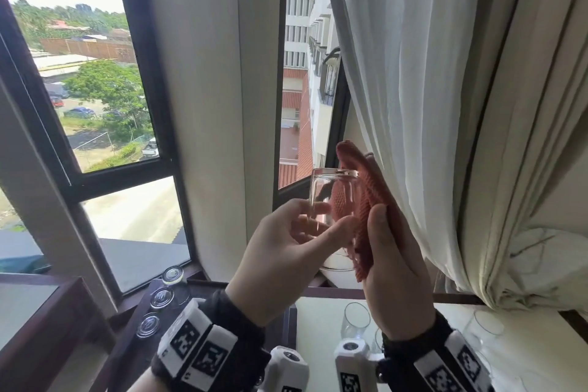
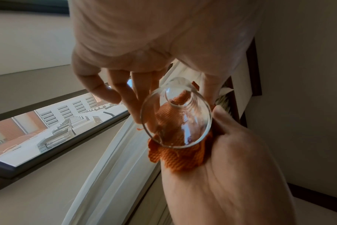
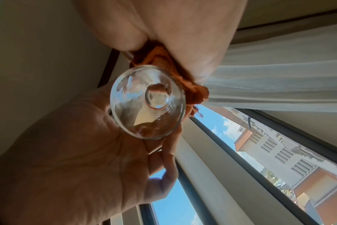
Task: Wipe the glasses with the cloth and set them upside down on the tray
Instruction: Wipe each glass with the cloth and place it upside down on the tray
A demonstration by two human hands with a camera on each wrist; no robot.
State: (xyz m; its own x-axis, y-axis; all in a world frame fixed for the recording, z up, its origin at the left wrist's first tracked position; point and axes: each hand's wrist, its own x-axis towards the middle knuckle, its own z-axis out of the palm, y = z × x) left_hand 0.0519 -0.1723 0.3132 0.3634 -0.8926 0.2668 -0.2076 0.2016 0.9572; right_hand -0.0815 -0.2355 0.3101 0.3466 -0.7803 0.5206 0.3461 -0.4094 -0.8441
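The left hand (image 1: 280, 251) curls round the glass (image 1: 324, 184) at mid-wall, the right hand (image 1: 394, 270) thumb-pins the cloth (image 1: 372, 200) against it; glass likely light, slick, brittle, so a wall grip suits.

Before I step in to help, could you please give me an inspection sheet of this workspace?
Surface: white table top below the window, partly hidden by the wrists.
Job's things: glass held up, mouth downward; orange cloth against its side; dark tray carrying three upturned glasses; at least two upright glasses on the table top.
Clutter: nothing seen.
Grippers: left hand grips the glass; right hand pinches the cloth under its thumb and presses it to the glass.
Cables: nothing seen.
Surroundings: window ahead; white curtain close beside the right hand.
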